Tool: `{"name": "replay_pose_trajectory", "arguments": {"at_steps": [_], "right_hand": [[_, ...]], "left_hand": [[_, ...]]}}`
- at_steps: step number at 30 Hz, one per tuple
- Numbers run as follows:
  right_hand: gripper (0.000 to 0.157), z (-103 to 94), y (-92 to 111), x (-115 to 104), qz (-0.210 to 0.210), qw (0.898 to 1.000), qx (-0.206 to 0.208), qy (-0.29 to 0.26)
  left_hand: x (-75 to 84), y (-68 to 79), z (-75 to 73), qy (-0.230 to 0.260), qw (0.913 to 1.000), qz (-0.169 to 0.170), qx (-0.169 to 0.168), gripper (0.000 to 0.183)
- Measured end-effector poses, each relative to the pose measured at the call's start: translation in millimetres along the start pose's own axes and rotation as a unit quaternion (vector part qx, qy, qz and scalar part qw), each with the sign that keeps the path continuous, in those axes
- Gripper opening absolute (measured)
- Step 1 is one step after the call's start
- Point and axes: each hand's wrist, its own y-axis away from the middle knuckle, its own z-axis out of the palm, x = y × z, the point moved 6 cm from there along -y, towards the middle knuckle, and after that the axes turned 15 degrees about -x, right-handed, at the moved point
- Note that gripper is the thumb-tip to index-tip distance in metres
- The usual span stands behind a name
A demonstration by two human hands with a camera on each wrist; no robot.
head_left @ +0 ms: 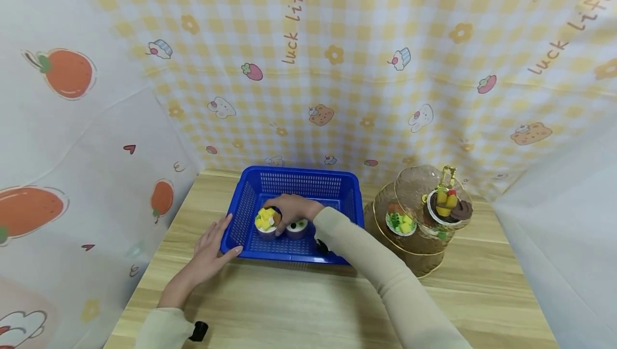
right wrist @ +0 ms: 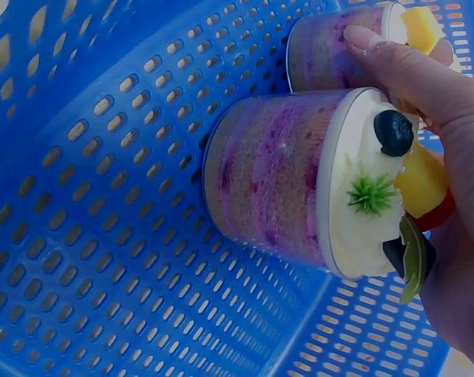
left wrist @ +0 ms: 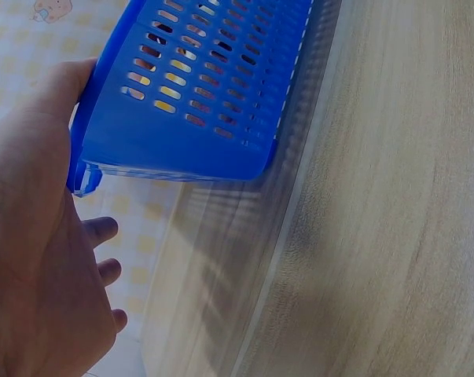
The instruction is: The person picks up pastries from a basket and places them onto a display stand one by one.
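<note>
Inside the blue plastic basket [head_left: 299, 257] stand two clear cake cups side by side. My right hand [head_left: 291, 209] reaches in and grips the left cake cup [head_left: 266, 222], topped with yellow fruit cubes; its thumb lies on the cup's side in the right wrist view. Closer to that camera is the other cake cup [right wrist: 272, 177], with purple and brown layers, white cream, a blueberry and a green sprig. My left hand [head_left: 212, 247] rests at the basket's front left corner, fingers extended along the outside and thumb by the rim.
Right of the basket stands a tiered gold-rimmed stand [head_left: 381, 220]. A dessert cup with yellow and brown toppings [head_left: 443, 210] sits on its top tier, and a cup with green and yellow toppings [head_left: 401, 223] lower down. A wooden table [head_left: 289, 311] carries everything; a checked curtain [head_left: 356, 86] hangs behind.
</note>
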Motion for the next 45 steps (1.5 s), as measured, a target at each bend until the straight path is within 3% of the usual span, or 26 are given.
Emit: {"name": "replay_pose_trajectory", "arguments": {"at_steps": [8,14,19,24,29,35,45], "right_hand": [[0.074,0.3,2.1,0.2,-0.009,1.0,0.009,-0.003],[0.076,-4.5,3.9,4.6,-0.032,0.998,0.022,-0.053],[0.076,-20.9,11.1,6.2,-0.055,0.988,0.054,-0.132],[0.076,-45.1,23.9,-0.4,-0.084,0.974,0.112,-0.177],[0.077,-61.2,43.0,-10.7,-0.092,0.956,0.182,-0.21],[0.077,-65.1,74.0,-24.7,-0.083,0.941,0.24,-0.225],[0.08,-36.0,149.3,-32.2,-0.009,0.916,0.33,-0.228]], "left_hand": [[0.4,0.7,0.8,-0.003,1.0,0.005,0.004,0.088],[3.3,1.4,1.1,-0.004,1.0,0.005,0.003,0.086],[4.7,3.4,-0.3,-0.006,1.0,0.004,0.006,0.086],[4.2,5.8,-3.0,-0.003,0.9999,0.011,0.009,0.086],[2.9,5.1,-2.5,-0.001,0.9999,0.013,0.006,0.087],[4.0,3.2,-1.7,0.002,0.9999,0.013,0.004,0.087],[3.9,1.4,-1.6,0.0,0.9998,0.02,0.006,0.086]]}}
